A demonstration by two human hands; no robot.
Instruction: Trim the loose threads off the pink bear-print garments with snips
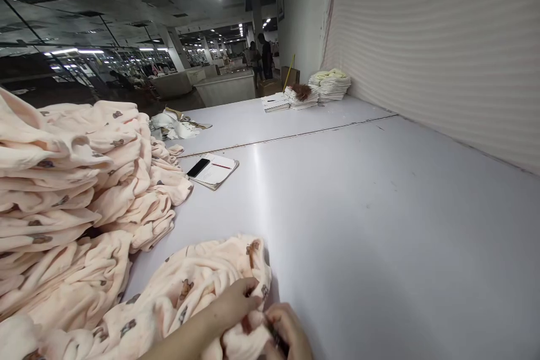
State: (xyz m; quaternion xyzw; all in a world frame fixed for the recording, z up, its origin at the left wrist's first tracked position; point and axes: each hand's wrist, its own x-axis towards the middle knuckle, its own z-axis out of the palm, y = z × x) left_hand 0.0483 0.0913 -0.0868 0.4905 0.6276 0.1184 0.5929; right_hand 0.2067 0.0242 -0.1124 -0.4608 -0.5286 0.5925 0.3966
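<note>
A piece of pale peach plush fabric with small brown and grey animal prints lies bunched at the front of the table. My left hand presses into it from above, with thumb and fingers closed on a fold. Beside it, my right hand is curled round the fabric's right edge near the bottom of the view. Something dark shows between the right fingers; I cannot tell whether it is a print or an object. A tall, folded pile of the same plush fabric fills the left side.
A notebook lies mid-table with a black phone and a red pen on it. Scraps sit behind it. Stacked white cloths stand at the far end, by the striped wall sheet. Two people stand beyond.
</note>
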